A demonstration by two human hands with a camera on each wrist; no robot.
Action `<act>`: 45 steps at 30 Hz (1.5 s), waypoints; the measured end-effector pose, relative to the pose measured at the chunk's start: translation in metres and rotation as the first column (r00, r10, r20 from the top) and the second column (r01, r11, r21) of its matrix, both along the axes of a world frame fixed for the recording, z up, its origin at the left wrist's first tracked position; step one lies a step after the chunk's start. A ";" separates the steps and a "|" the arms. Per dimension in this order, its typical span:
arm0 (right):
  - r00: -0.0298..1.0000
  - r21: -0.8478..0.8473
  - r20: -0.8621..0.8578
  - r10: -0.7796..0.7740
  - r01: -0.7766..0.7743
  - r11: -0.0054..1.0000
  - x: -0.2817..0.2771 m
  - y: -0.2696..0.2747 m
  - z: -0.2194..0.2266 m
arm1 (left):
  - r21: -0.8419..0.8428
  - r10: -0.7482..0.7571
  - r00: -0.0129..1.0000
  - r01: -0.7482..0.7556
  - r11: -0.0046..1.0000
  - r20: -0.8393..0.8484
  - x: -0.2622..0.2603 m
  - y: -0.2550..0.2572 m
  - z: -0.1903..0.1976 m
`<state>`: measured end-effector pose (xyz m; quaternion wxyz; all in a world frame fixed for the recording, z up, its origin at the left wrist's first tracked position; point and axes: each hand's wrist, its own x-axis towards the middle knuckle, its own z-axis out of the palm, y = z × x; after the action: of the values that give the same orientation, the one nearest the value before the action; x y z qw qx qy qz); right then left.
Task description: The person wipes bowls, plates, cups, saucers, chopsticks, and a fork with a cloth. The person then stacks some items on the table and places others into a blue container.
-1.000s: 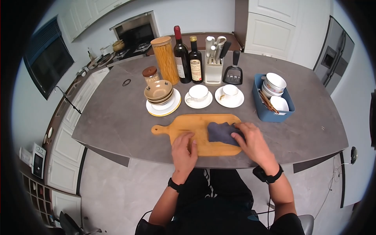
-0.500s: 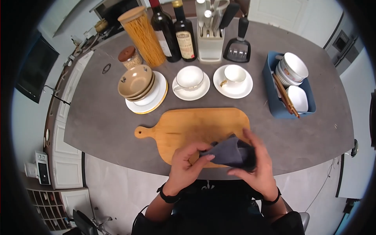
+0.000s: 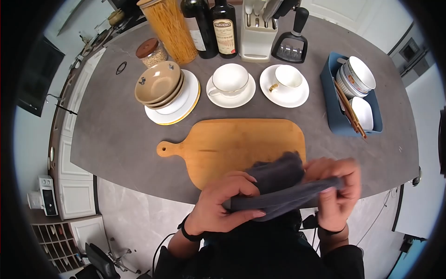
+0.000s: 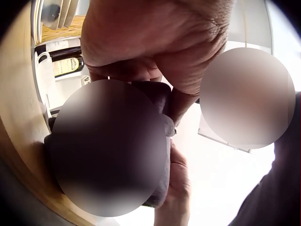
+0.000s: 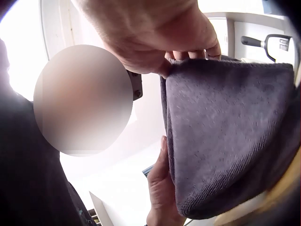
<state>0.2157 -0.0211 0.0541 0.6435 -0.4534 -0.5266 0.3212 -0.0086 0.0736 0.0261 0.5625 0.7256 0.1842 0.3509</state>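
While the counter point(image 3: 111, 139) is filling the middle of the frame, the board point(image 3: 232, 144) is lying along its near side, handle pointing left. Over at the right, the tub point(image 3: 337, 111) is holding bowls and chopsticks; at the upper left, the bowls point(image 3: 155, 83) are sitting stacked on plates.

And here's the change: the cloth point(image 3: 288, 197), which was lying on the board's right half a second ago, is now hanging between two hands at the lower centre, overlapping the board's near right corner from this view. Whether any of it is touching the wood, I can't tell. It's looking folded, and the right wrist view is showing one broad face.

The left hand point(image 3: 216, 204) is clamping one end, fingers curling over and thumb pressing the near side. The right hand point(image 3: 338, 197), a bit blurred, is pinching the other end. So both hands are now sharing the cloth, and more of the board is showing.

Smallest, top centre: two cups point(image 3: 230, 78) are standing on saucers.
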 end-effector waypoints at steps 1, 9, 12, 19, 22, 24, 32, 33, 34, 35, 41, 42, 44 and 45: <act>0.982 0.013 -0.174 -0.071 0.074 0.997 -0.004 -0.004 0.007 | 0.009 -0.001 1.000 0.001 1.000 0.007 -0.004 -0.002 0.003; 0.853 0.407 0.116 -0.510 0.427 0.807 0.036 -0.006 0.062 | -0.024 0.249 0.951 -0.257 0.966 -0.183 -0.060 -0.013 0.019; 0.839 0.390 0.258 -0.480 0.364 0.846 0.039 0.000 0.078 | 0.038 0.290 0.957 -0.289 0.957 -0.017 -0.067 -0.009 0.019; 0.942 0.137 0.247 -0.228 0.200 0.970 0.046 0.033 0.095 | -0.304 0.450 0.883 -0.397 0.866 0.129 -0.059 0.001 0.037; 0.959 0.092 0.219 -0.180 0.164 0.982 0.064 0.060 0.102 | -0.295 0.354 0.906 -0.282 0.913 0.232 -0.054 0.026 0.052; 0.983 0.101 0.137 -0.125 0.112 0.989 0.073 0.077 0.108 | -0.299 0.342 0.903 -0.262 0.918 0.260 -0.046 0.034 0.073; 0.974 0.052 0.177 -0.139 0.132 0.990 0.078 0.037 0.070 | 0.119 0.409 0.904 -0.423 0.898 0.124 -0.050 0.014 0.071; 0.967 -0.010 0.214 -0.138 0.144 0.990 0.080 0.022 0.050 | 0.224 0.445 0.896 -0.436 0.872 0.014 -0.053 0.007 0.058; 0.967 -0.060 0.240 -0.085 0.103 0.993 0.081 0.008 0.028 | 0.246 0.449 0.889 -0.417 0.875 -0.089 -0.059 -0.001 0.043; 0.964 -0.111 0.263 -0.032 0.064 0.992 0.081 -0.006 0.004 | 0.267 0.448 0.873 -0.393 0.880 -0.192 -0.064 -0.009 0.030; 0.880 -0.375 0.458 0.124 0.065 0.925 0.045 -0.079 -0.061 | 0.115 0.343 0.821 -0.328 0.938 -0.456 -0.075 -0.049 -0.003; 0.807 -0.321 0.576 0.127 0.080 0.944 0.037 -0.081 -0.056 | 0.163 0.373 0.804 -0.336 0.928 -0.463 -0.074 -0.052 -0.006; 0.626 -0.221 0.771 0.114 0.095 0.971 0.028 -0.083 -0.054 | 0.151 0.353 0.805 -0.320 0.935 -0.476 -0.075 -0.054 -0.011; 0.541 -0.184 0.835 0.095 0.113 0.976 0.023 -0.086 -0.053 | 0.145 0.344 0.801 -0.315 0.938 -0.489 -0.077 -0.055 -0.013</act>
<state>0.2385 -0.1076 0.0012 0.2608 -0.6212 -0.7297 0.1166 -0.0854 0.0183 0.0133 0.4038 0.7644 0.4388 0.2450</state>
